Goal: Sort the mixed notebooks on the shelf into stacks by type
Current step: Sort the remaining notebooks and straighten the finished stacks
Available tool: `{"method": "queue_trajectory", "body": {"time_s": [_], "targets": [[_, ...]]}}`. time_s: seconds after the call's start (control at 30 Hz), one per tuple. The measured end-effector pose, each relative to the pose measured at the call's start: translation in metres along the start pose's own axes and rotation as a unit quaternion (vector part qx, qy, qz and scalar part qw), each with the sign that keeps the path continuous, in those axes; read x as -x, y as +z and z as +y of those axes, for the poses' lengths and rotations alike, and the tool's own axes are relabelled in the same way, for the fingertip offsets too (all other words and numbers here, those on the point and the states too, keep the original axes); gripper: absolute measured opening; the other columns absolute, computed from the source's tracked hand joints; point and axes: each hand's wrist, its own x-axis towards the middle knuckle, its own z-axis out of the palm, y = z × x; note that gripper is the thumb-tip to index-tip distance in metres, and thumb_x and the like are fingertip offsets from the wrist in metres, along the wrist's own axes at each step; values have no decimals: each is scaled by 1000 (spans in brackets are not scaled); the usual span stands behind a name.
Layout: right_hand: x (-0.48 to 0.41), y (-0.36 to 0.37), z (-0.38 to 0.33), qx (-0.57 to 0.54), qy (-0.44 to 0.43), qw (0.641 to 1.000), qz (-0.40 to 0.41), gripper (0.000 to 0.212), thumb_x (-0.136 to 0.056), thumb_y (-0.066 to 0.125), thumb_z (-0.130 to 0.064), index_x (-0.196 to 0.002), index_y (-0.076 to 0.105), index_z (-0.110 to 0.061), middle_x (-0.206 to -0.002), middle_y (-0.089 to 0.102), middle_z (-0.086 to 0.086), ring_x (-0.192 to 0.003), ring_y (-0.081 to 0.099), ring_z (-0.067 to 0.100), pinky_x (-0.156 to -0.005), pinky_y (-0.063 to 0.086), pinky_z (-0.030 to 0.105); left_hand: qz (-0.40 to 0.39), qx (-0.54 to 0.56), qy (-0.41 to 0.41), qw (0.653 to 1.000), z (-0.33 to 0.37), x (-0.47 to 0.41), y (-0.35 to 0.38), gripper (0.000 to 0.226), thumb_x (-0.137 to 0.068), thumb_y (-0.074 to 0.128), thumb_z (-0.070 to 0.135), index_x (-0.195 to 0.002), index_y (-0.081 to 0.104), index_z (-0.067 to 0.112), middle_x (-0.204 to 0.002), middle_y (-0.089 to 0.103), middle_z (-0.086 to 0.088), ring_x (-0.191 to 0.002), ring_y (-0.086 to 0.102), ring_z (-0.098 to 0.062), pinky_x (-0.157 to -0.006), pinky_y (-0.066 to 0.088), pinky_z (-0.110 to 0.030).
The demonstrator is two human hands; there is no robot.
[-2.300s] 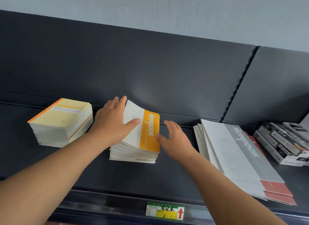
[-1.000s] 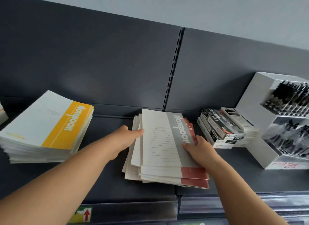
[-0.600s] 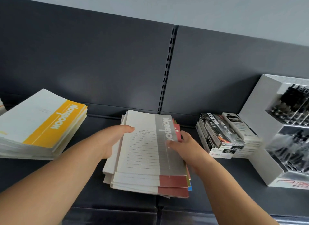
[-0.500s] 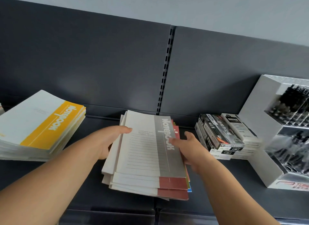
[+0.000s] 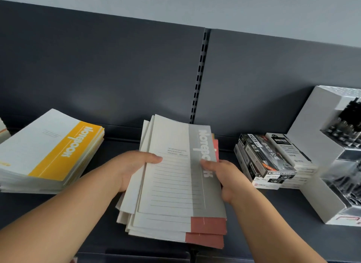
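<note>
The left hand (image 5: 130,170) and right hand (image 5: 231,181) grip the mixed stack (image 5: 136,219) between them by its sides, thumbs on the grey notebook (image 5: 172,184) topping it. Sorting it seems just begun; next, the grey one needs lifting off the red-banded notebooks (image 5: 208,225) beneath.

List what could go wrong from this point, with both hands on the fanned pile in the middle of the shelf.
1. The mixed pile is fanned and uneven. The left hand and right hand grip only its sides, so the lower red-spine notebooks may slip out if it is lifted.
2. Its near end lies close to the front edge of the shelf, so a pull toward the person could spill copies off.
</note>
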Motion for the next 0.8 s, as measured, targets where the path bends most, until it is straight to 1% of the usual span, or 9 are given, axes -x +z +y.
{"method": "queue_trajectory", "body": {"time_s": [0.1, 0.2, 0.33, 0.43, 0.5, 0.6, 0.7, 0.73, 0.8], "targets": [[6, 9, -18, -69, -47, 996, -11, 34, -83, 74, -6, -115, 60, -8, -99, 76, 13, -83, 74, 30, -68, 61, 47, 26, 53, 86, 995, 6, 3, -8, 34, -84, 70, 9, -117, 65, 14, -98, 75, -16, -90, 71, -37, -74, 57, -48], [12, 18, -41, -79, -129, 988, -32, 39, -82, 73, -2, -116, 56, -11, -109, 72, 11, -94, 72, 29, -76, 60, 47, 33, 87, 173, 981, 17, 10, -14, 40, -82, 70, 6, -118, 63, 23, -100, 76, -11, -93, 71, -34, -76, 56, -48], [18, 24, -61, -50, -241, 967, -61, 46, -82, 72, 2, -121, 53, -13, -114, 72, 8, -101, 71, 25, -85, 58, 44, 47, 93, 261, 960, 29, 20, -21, 39, -83, 69, 1, -106, 62, 31, -100, 75, 1, -96, 69, -22, -78, 54, -38], [16, 25, -59, -22, -306, 950, -52, 51, -76, 74, 6, -117, 53, -15, -112, 71, 9, -101, 70, 26, -86, 57, 43, 44, 71, 283, 956, 26, 21, -24, 45, -84, 67, -2, -117, 60, 27, -109, 73, 2, -104, 67, -17, -84, 51, -31], [15, 25, -55, -8, -328, 943, -52, 53, -70, 75, 5, -113, 53, -18, -109, 72, 8, -98, 71, 26, -83, 58, 42, 41, 68, 280, 957, 21, 19, -26, 47, -84, 67, -3, -124, 59, 21, -113, 72, 1, -108, 66, -19, -92, 50, -34], [13, 26, -52, 0, -337, 940, -61, 55, -68, 74, -2, -116, 53, -20, -110, 72, 7, -100, 70, 26, -82, 57, 40, 20, 81, 282, 956, 21, 18, -28, 51, -82, 69, 2, -129, 58, 19, -116, 72, -1, -111, 65, -21, -99, 48, -39], [12, 27, -55, -3, -339, 938, -68, 56, -67, 75, -13, -118, 53, -22, -112, 70, 10, -101, 69, 30, -86, 57, 47, -1, 83, 307, 948, 29, 22, -31, 68, -65, 81, 7, -128, 58, 19, -116, 72, 0, -111, 66, -20, -97, 48, -37], [12, 27, -56, -4, -339, 938, -69, 57, -67, 76, -16, -118, 54, -22, -113, 70, 10, -102, 69, 32, -89, 56, 50, -5, 75, 321, 944, 32, 23, -32, 69, -63, 81, 7, -127, 58, 20, -115, 72, 1, -110, 66, -19, -95, 49, -35], [14, 27, -55, -17, -336, 939, -72, 58, -67, 77, -17, -120, 54, -22, -112, 71, 8, -102, 69, 32, -90, 55, 53, -11, 61, 341, 938, 36, 27, -32, 61, -64, 74, 15, -124, 60, 23, -114, 73, 2, -109, 66, -16, -93, 48, -33]]}}
